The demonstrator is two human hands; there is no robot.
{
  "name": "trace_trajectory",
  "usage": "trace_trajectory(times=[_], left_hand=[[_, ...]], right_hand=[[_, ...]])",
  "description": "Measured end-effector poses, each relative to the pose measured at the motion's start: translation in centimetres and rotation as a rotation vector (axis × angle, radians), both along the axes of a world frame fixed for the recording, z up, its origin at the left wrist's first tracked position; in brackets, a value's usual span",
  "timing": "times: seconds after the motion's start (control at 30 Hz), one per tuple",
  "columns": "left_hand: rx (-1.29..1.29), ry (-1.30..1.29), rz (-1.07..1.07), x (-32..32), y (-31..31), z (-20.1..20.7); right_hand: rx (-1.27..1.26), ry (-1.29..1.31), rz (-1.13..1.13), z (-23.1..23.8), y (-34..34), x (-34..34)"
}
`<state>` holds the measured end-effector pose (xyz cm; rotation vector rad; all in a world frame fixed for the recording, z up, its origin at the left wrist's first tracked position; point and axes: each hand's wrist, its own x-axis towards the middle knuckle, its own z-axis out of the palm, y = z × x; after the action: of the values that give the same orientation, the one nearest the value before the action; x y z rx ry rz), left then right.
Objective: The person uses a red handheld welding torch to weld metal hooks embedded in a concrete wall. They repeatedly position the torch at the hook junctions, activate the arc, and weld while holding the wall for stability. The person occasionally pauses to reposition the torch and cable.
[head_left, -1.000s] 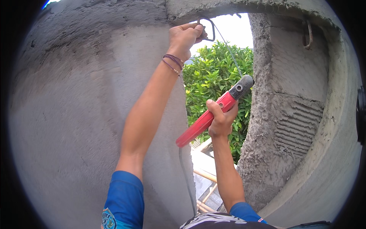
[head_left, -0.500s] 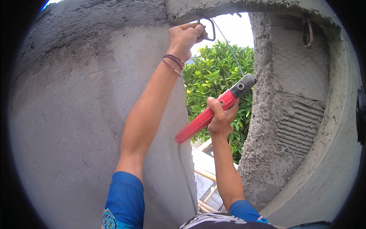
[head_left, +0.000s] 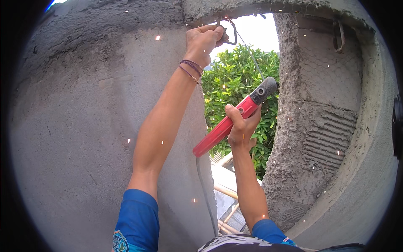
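Note:
My left hand (head_left: 202, 45) is raised to the top of the wall opening, its fingers closed on a bent metal bar (head_left: 234, 34) shaped like a loop. Lower down, my right hand (head_left: 243, 128) grips a red welding electrode holder (head_left: 216, 135) with a dark grey head. A thin welding electrode (head_left: 253, 55) slants up and left from that head, its tip at the bent bar under the concrete edge. Bright sparks (head_left: 158, 38) fly across the view. From the holder's lower end, a grey cable (head_left: 202, 185) hangs down past the wall's edge.
A grey cement wall (head_left: 84, 126) fills the left side. On the right, a rough-edged wall (head_left: 331, 80) curves round, with another metal loop (head_left: 338, 38) near its top. Beyond the opening are a leafy green bush (head_left: 237, 71) and bamboo poles (head_left: 226, 191) below.
Sparks have appeared across the view. The holder's head has shifted slightly left and up, and the electrode with it. My left hand stays in place on the bar.

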<state>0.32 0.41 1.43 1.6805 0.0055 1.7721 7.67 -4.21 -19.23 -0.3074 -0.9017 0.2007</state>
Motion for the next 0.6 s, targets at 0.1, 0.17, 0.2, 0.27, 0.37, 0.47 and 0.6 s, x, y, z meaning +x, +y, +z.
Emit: trace_trajectory(times=[0.1, 0.17, 0.2, 0.27, 0.37, 0.47, 0.6], left_hand=[[0.031, 0.055, 0.029, -0.2, -0.04, 0.1], [0.018, 0.048, 0.026, -0.21, -0.09, 0.05], [0.003, 0.096, 0.05, -0.35, -0.11, 0.0], [-0.01, 0.082, 0.055, -0.41, -0.23, -0.11], [-0.018, 0.081, 0.037, -0.4, -0.4, -0.17], [-0.01, 0.073, 0.038, -0.37, -0.47, -0.15], [-0.015, 0.038, 0.031, -0.23, -0.36, -0.12]], right_hand=[[0.017, 0.03, -0.001, -0.2, -0.14, -0.07], [0.033, 0.029, -0.032, -0.4, -0.44, 0.02], [0.024, 0.048, -0.035, -0.49, -0.6, 0.05], [0.001, 0.044, -0.018, -0.43, -0.83, 0.16], [-0.004, 0.025, -0.053, -0.21, -0.94, 0.18], [0.021, 0.017, -0.057, -0.11, -0.82, 0.0], [0.0, -0.007, -0.047, -0.02, -0.58, 0.21]])
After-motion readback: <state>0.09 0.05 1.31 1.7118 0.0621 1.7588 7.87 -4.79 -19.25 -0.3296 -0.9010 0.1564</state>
